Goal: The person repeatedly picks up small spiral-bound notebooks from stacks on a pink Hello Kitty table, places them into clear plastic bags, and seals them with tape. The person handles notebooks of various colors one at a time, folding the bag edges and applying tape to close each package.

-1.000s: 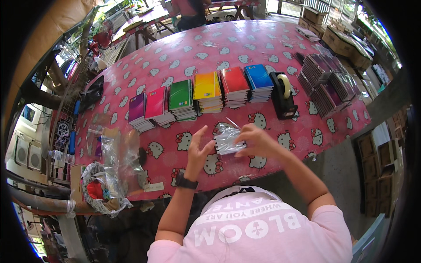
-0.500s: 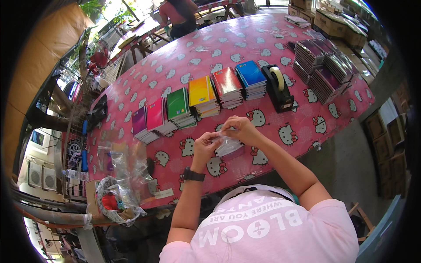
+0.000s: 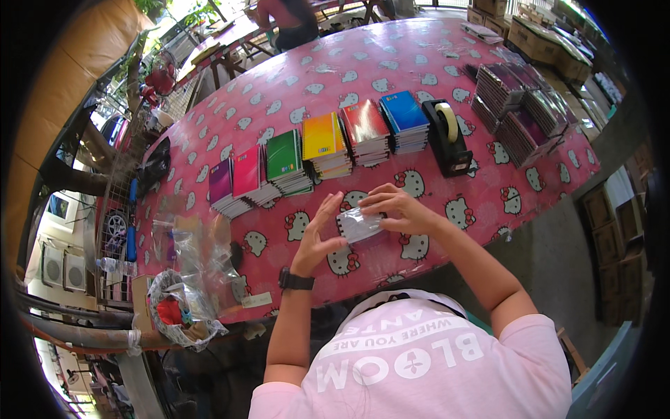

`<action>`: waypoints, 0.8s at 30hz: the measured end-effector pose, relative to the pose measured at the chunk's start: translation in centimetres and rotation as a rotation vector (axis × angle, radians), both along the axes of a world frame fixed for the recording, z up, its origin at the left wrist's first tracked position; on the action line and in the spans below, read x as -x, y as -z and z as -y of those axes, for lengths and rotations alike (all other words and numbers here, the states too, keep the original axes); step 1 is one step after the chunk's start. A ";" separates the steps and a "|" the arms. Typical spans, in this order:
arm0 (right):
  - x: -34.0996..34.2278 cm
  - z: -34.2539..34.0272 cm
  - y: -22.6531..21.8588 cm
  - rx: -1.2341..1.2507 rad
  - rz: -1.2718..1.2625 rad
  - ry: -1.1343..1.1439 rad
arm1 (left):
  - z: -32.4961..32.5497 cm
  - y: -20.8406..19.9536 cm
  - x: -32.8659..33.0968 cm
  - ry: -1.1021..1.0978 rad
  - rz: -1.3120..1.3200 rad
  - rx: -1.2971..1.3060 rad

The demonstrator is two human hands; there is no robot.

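Observation:
A small spiral-bound notebook (image 3: pixel 361 225) lies in clear plastic on the table in front of me, a white face up and its coils toward the left. My left hand (image 3: pixel 321 234) is open just left of it, fingers and thumb spread, holding nothing. The fingers of my right hand (image 3: pixel 399 209) stretch flat across the upper right of the plastic, thumb apart near the right edge. Beyond my hands runs a row of notebook stacks: purple (image 3: pixel 220 180), pink (image 3: pixel 247 171), green (image 3: pixel 284 153), yellow (image 3: pixel 324 135), red (image 3: pixel 365 122) and blue (image 3: pixel 405 114).
A black tape dispenser (image 3: pixel 447 143) stands right of the blue stack. Several piles of plastic-covered notebooks (image 3: pixel 523 112) sit at the far right. Clear plastic sleeves (image 3: pixel 199 255) lie at the left, above a plastic-lined bin (image 3: pixel 167 307). Another person (image 3: pixel 289 21) is at the back.
My left hand has let go of the clear plastic and spread open to the left. My right hand has gone from pinching the plastic to lying flat over the notebook.

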State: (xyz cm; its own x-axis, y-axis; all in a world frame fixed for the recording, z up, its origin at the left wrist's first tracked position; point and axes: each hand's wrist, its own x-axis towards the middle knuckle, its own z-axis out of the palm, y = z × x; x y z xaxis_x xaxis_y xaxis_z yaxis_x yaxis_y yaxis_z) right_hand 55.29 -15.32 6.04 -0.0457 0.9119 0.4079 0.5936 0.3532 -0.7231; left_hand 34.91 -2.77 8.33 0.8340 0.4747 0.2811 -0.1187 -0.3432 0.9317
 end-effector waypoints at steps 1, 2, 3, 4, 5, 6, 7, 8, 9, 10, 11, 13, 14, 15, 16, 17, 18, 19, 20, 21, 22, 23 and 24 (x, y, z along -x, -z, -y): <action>0.1 1.0 -0.7 0.019 0.016 -0.012 | 0.7 -1.1 0.5 -0.036 0.040 -0.170; 0.3 1.9 -1.6 0.041 0.032 -0.028 | 1.2 -0.7 0.5 -0.064 -0.009 -0.298; 0.6 2.4 -1.8 0.063 0.049 -0.044 | 1.7 -0.3 0.5 -0.094 -0.056 -0.426; 1.3 2.6 -1.4 0.046 0.093 0.007 | 1.8 0.7 0.6 -0.108 -0.090 -0.546; 1.7 2.6 -0.9 -0.012 0.113 0.079 | 1.7 1.5 0.4 -0.114 -0.117 -0.676; 2.3 2.5 0.0 -0.070 0.133 0.151 | 1.9 2.4 0.2 -0.183 -0.028 -0.667; 2.9 2.5 0.6 -0.128 0.154 0.224 | 2.2 3.2 0.3 -0.199 -0.002 -0.611; 3.6 2.4 0.8 -0.165 0.140 0.267 | 2.6 3.5 0.4 -0.216 0.022 -0.554; 4.3 2.3 0.9 -0.202 0.127 0.310 | 2.9 3.8 0.4 -0.233 0.047 -0.496; 4.8 2.2 1.0 -0.238 0.113 0.353 | 3.0 4.1 0.4 -0.254 0.057 -0.479; 5.1 2.0 1.0 -0.241 0.112 0.378 | 3.2 3.8 0.2 -0.274 0.069 -0.463; 5.6 1.9 0.8 -0.244 0.109 0.427 | 3.3 3.7 -0.2 -0.329 0.069 -0.404; 5.9 1.9 0.6 -0.208 0.107 0.446 | 3.2 3.8 -0.6 -0.365 0.063 -0.359; 6.2 1.9 0.3 -0.171 0.105 0.464 | 3.3 3.8 -0.8 -0.401 0.057 -0.315; 6.4 1.9 0.0 -0.134 0.102 0.481 | 3.5 3.9 -1.1 -0.400 0.130 -0.188; 6.5 1.5 -0.6 -0.097 0.027 0.537 | 3.8 3.8 -1.5 -0.399 0.205 -0.064; 6.7 1.0 -1.1 -0.060 -0.048 0.590 | 3.9 3.6 -1.8 -0.397 0.280 0.061; 6.5 0.6 -1.5 -0.023 -0.124 0.643 | 3.6 3.3 -2.1 -0.416 0.252 0.018; 6.0 0.3 -1.5 0.041 -0.148 0.594 | 3.4 2.4 -2.4 -0.427 0.218 -0.022; 5.1 -0.4 -1.4 0.104 -0.174 0.539 | 3.3 1.7 -2.5 -0.443 0.182 -0.064; 4.5 -0.9 -1.2 0.167 -0.200 0.485 | 3.3 1.3 -2.6 -0.469 0.138 -0.173; 4.1 -1.3 -1.0 0.248 -0.297 0.460 | 3.2 0.9 -2.8 -0.492 0.098 -0.287; 3.8 -1.6 -0.9 0.329 -0.394 0.434 | 3.0 0.7 -2.9 -0.514 0.058 -0.400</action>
State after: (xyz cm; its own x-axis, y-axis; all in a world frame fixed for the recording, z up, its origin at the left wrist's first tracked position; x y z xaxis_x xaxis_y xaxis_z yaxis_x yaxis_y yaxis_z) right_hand 51.53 -13.75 6.92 0.4480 0.8939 0.0164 0.3020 -0.1341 -0.9438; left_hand 37.86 -5.76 7.61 0.5063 0.6586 0.5567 0.1065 -0.6883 0.7176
